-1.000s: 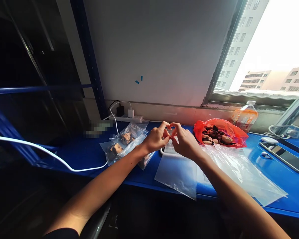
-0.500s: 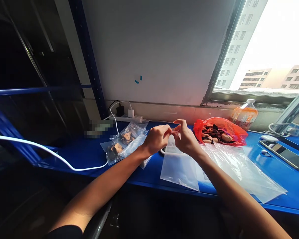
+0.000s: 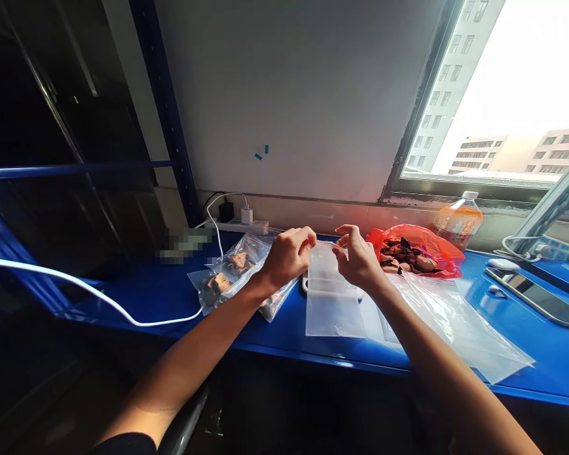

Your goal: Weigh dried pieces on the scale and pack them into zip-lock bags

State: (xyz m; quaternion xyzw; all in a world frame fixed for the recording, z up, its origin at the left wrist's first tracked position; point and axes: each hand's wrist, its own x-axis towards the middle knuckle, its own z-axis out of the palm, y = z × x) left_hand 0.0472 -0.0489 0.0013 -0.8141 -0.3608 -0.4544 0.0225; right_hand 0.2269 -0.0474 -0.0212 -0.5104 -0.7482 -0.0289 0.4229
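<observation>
Clear bag point(image 3: 332, 303) presented flat over the bench point(image 3: 142, 294), top edge between two hands

Left hand point(image 3: 290, 256): thumb and forefinger pinched together on the bag's top left corner, remaining fingers curled in.

Right hand point(image 3: 359, 260): fingers bent at the top right corner, forefinger arched above the thumb. Firmness of grip on this side cannot be told, the contact being partly hidden.

Clear bag: top edge extended between the hands, body running down toward the near side of the bench, lower edge close to the bench's front edge. Whether that lower edge touches the surface cannot be told. A white-rimmed item point(image 3: 305, 283) lies behind it, mostly covered.

Left of the bag: several filled bags point(image 3: 219, 284), lying overlapped, with brown chunks visible inside; the left forearm passes in front of part of the group. Behind them, against the wall, a power strip point(image 3: 262, 225) carries a white charger point(image 3: 247, 215) with a white cable.

Right of the bag: loose bags point(image 3: 459, 325) lie flat and overlapping, partly behind the right forearm. Just beyond them sits a red bag point(image 3: 446, 246), mouth open, containing dark and brown pieces point(image 3: 405, 258). A bottle point(image 3: 458, 222) with an orange label stands behind it. Farther right, a phone point(image 3: 540, 296) lies beside an earbud point(image 3: 497, 291) and a white case point(image 3: 504, 263).
</observation>
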